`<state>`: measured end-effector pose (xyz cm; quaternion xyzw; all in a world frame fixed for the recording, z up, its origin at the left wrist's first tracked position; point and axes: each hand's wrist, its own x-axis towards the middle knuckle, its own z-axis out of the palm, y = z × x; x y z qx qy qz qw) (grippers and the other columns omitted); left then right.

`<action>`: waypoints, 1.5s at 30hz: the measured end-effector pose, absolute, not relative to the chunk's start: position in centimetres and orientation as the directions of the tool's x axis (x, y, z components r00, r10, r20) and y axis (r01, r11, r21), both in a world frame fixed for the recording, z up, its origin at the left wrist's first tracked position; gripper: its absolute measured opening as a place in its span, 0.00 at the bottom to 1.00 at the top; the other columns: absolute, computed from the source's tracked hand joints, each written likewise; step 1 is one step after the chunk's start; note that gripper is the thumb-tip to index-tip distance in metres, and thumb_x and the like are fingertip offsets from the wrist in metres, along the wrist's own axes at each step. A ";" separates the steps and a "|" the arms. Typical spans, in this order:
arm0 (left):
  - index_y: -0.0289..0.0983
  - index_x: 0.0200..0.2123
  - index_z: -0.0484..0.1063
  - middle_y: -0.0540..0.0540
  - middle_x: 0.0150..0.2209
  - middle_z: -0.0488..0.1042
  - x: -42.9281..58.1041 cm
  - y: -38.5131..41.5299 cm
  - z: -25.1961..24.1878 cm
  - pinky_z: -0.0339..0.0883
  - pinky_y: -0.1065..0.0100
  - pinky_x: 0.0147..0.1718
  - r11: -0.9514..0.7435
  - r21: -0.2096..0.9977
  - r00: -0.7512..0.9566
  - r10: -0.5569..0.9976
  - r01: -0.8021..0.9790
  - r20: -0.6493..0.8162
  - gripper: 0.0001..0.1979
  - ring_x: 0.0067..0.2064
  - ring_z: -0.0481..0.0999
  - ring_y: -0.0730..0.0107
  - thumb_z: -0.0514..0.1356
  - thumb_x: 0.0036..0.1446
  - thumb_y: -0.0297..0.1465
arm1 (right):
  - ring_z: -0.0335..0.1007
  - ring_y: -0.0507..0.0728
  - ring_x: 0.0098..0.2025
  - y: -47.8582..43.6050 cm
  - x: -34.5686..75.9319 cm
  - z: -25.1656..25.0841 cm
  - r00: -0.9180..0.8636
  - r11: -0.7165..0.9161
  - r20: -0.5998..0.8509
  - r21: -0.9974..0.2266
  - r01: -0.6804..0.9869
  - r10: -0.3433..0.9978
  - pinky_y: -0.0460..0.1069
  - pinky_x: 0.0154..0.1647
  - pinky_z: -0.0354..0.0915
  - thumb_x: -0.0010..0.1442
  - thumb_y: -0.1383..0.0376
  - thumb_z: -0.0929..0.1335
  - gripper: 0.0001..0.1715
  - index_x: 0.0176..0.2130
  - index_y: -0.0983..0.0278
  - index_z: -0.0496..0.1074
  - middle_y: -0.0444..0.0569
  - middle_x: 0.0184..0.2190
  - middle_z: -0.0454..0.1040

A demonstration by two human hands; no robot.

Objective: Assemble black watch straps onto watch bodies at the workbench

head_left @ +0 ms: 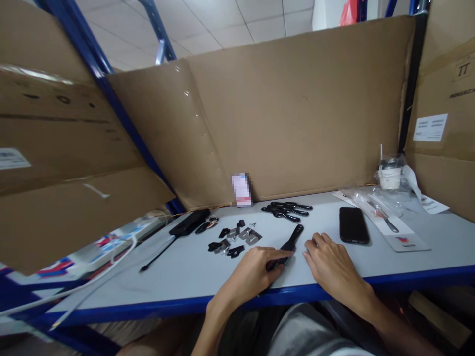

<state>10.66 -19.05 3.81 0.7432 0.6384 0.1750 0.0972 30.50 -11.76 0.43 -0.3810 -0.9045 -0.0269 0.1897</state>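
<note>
My left hand point(255, 269) is closed around a long black plastic handle point(296, 234) near the table's front edge, the thumb and fingers pressing its lower part. The handle's far end points away to the right, with a small hole at the tip. Just right of it my right hand point(331, 262) rests on the table, fingers curled under and thumb close to them; whatever may be within them is hidden. Beyond my left hand lie several small black plastic pieces point(235, 251) and thin metal plates point(251, 236). More black handles point(287, 210) lie at the back in a small pile.
A black phone point(354, 225) lies to the right, near a flat card package point(406, 237) and a plastic-wrapped cup point(390, 175). On the left are a black box with a cable point(190, 223), keys point(207, 225) and a power strip point(124, 237). Cardboard point(297, 113) walls the back.
</note>
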 end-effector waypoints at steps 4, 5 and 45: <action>0.47 0.52 0.79 0.48 0.45 0.83 10.3 -19.7 3.9 0.68 0.65 0.47 -0.073 0.347 0.038 0.994 0.935 0.105 0.22 0.46 0.81 0.59 0.57 0.57 0.25 | 0.67 0.61 0.51 -11.8 30.5 0.5 -0.638 0.710 0.367 -0.096 0.698 0.677 0.51 0.40 0.66 0.71 0.64 0.60 0.13 0.46 0.62 0.72 0.53 0.46 0.72; 0.45 0.52 0.78 0.46 0.44 0.83 10.2 -19.5 3.7 0.68 0.64 0.46 -0.032 0.314 -0.005 0.993 0.949 0.119 0.21 0.46 0.81 0.58 0.57 0.58 0.26 | 0.67 0.61 0.51 -11.8 30.5 0.5 -0.641 0.713 0.368 -0.094 0.695 0.674 0.52 0.41 0.66 0.71 0.64 0.60 0.13 0.46 0.62 0.72 0.53 0.46 0.72; 0.34 0.58 0.67 0.35 0.58 0.71 10.4 -15.2 -2.0 0.66 0.50 0.58 -0.100 0.098 0.029 0.831 0.990 0.555 0.20 0.61 0.68 0.52 0.53 0.64 0.28 | 0.71 0.61 0.49 -11.8 30.3 0.9 -0.649 0.710 0.389 -0.017 0.704 0.654 0.51 0.40 0.68 0.70 0.66 0.62 0.11 0.43 0.62 0.74 0.53 0.45 0.74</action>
